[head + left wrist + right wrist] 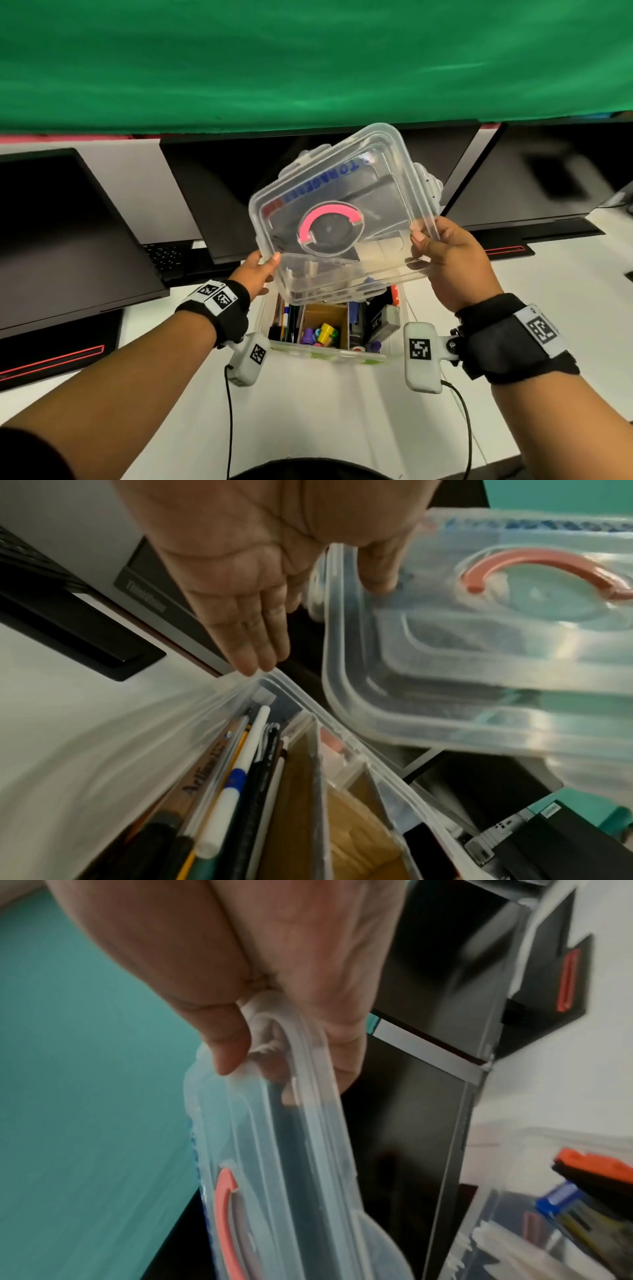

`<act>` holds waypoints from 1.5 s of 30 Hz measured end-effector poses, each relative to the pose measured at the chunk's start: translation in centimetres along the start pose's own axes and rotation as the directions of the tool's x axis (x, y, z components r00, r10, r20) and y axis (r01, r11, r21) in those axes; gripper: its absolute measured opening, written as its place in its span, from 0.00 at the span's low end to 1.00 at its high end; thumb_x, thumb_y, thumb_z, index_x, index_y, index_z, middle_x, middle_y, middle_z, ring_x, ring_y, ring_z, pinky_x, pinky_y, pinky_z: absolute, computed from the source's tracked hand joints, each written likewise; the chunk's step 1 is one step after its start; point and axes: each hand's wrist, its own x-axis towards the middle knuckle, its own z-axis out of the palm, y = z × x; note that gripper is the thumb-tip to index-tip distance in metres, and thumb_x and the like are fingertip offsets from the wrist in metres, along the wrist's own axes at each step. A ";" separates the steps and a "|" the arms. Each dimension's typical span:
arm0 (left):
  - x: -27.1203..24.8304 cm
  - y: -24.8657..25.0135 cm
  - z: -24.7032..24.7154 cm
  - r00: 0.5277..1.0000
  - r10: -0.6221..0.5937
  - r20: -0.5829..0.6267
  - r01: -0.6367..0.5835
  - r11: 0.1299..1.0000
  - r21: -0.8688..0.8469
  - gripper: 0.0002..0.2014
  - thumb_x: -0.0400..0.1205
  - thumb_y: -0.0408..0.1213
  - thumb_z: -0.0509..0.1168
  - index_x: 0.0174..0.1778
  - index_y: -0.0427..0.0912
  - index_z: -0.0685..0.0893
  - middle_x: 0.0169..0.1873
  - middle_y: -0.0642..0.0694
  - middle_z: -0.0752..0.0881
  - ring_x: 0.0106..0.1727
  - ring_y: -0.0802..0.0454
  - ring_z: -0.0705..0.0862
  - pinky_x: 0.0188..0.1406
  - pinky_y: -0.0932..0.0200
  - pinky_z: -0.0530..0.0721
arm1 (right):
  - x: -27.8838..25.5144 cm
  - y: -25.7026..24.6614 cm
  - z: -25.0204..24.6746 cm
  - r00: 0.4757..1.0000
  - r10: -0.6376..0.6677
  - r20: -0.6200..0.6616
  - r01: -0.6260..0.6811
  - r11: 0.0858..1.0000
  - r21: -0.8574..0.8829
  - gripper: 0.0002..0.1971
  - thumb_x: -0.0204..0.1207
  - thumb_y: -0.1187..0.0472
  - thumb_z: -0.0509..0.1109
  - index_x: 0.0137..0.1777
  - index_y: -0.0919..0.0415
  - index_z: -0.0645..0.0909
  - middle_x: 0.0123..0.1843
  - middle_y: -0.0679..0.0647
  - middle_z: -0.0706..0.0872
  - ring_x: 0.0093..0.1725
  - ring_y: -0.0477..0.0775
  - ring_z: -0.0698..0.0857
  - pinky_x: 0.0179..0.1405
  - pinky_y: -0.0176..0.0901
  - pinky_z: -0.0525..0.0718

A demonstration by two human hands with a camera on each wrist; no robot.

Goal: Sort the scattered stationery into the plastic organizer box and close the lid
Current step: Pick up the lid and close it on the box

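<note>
A clear plastic lid [342, 192] with a pink handle [329, 216] hangs tilted above the organizer box [329, 353]. My right hand [423, 240] pinches the lid's near right corner between thumb and fingers, as the right wrist view shows [260, 1058]. My left hand [263, 267] is at the lid's near left corner, fingers [253, 631] straight and pointing down at the box rim [342, 737], thumb resting on the lid [445, 669]. The box stands uncovered, with pens [286, 318] in its left slot, small coloured pieces [322, 334] in a cardboard middle slot and an eraser [385, 320] on the right.
Black monitors stand along the back of the white desk [342, 411]: one at the left [68, 240], one behind the lid [219, 192], one at the right [534, 178]. A keyboard [164, 255] shows between them. Green cloth [308, 61] hangs behind.
</note>
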 end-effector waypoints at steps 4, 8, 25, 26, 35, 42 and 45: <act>0.5 0.3 -0.5 1.000 0.000 -0.025 -0.003 0.992 -0.129 0.20 0.83 0.41 0.62 0.69 0.38 0.71 0.55 0.39 0.84 0.48 0.48 0.84 0.52 0.49 0.84 | 0.6 2.0 -0.1 0.992 0.123 -0.021 -0.117 0.977 0.178 0.11 0.80 0.72 0.59 0.39 0.59 0.77 0.32 0.53 0.74 0.31 0.49 0.75 0.36 0.42 0.78; 0.5 -0.7 -1.4 0.998 -0.003 -0.061 -0.001 0.998 -0.057 0.20 0.80 0.35 0.66 0.67 0.37 0.71 0.37 0.44 0.82 0.35 0.50 0.82 0.40 0.53 0.84 | 0.7 5.7 -0.6 0.972 0.207 -0.114 -0.201 0.978 0.063 0.11 0.76 0.74 0.65 0.53 0.60 0.73 0.32 0.57 0.78 0.29 0.55 0.78 0.35 0.48 0.80; -1.1 -3.1 -1.3 0.996 -0.015 -0.091 0.075 0.704 0.706 0.25 0.82 0.46 0.63 0.73 0.41 0.72 0.69 0.39 0.78 0.69 0.41 0.78 0.69 0.50 0.77 | 1.0 12.6 -1.8 0.836 0.473 -0.279 -0.534 0.583 -0.612 0.15 0.79 0.57 0.63 0.29 0.56 0.70 0.40 0.60 0.81 0.35 0.59 0.82 0.36 0.49 0.86; -1.0 -3.0 -1.3 0.995 -0.004 -0.097 0.074 0.676 0.733 0.26 0.82 0.48 0.63 0.74 0.41 0.71 0.70 0.40 0.78 0.70 0.41 0.77 0.69 0.51 0.76 | 1.0 12.6 -1.7 0.832 0.479 -0.279 -0.537 0.574 -0.618 0.16 0.79 0.58 0.63 0.29 0.56 0.69 0.41 0.61 0.81 0.36 0.60 0.82 0.38 0.50 0.86; 0.5 -2.6 -0.5 0.994 -0.053 -0.098 0.107 0.696 0.710 0.27 0.82 0.46 0.63 0.75 0.39 0.70 0.68 0.37 0.80 0.67 0.38 0.80 0.68 0.47 0.79 | 1.6 12.9 -2.1 0.759 0.577 -0.302 -0.646 0.605 -0.466 0.13 0.80 0.63 0.62 0.34 0.67 0.71 0.33 0.64 0.79 0.28 0.60 0.80 0.26 0.46 0.83; 1.1 -2.6 -0.3 0.986 -0.126 -0.110 0.166 0.771 0.614 0.28 0.80 0.42 0.67 0.75 0.42 0.69 0.68 0.37 0.79 0.63 0.37 0.82 0.64 0.44 0.83 | 1.4 13.7 -2.5 0.716 0.634 -0.291 -0.693 0.600 -0.398 0.12 0.80 0.60 0.65 0.42 0.70 0.75 0.35 0.63 0.80 0.30 0.60 0.81 0.27 0.49 0.84; 0.9 -2.3 -0.2 0.974 -0.038 -0.223 0.182 0.716 0.674 0.27 0.76 0.43 0.71 0.70 0.43 0.72 0.69 0.38 0.75 0.65 0.38 0.80 0.66 0.47 0.80 | 1.6 13.9 -2.9 0.792 0.495 -0.359 -0.605 0.555 -0.571 0.21 0.76 0.55 0.71 0.62 0.69 0.75 0.56 0.66 0.83 0.53 0.67 0.85 0.53 0.55 0.86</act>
